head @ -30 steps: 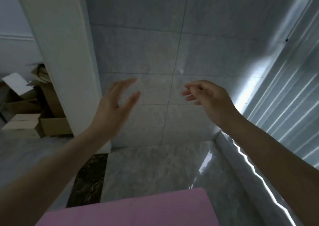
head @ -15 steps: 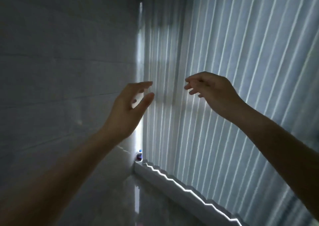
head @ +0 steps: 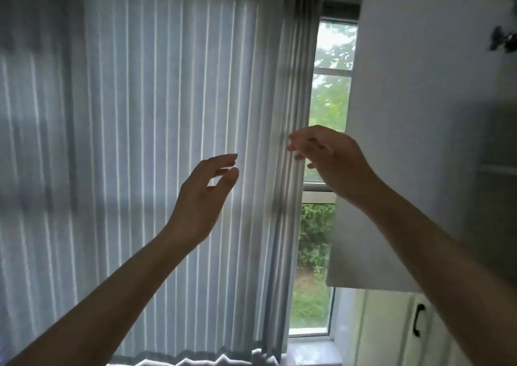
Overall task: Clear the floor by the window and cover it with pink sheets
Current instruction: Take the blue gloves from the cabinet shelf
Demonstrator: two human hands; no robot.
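The blinds (head: 156,155) fill my view, the window (head: 321,225) bare at their right edge. My left hand (head: 205,197) and right hand (head: 333,164) are raised, fingers loose, holding nothing. No floor or pink sheets in sight — I'd judge I'm between steps; next I must look down.

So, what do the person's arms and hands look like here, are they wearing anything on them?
Both forearms are bare as far as the frame shows: no sleeves, no gloves. The left hand and right hand show no watch, ring or bracelet, though the light is dim.
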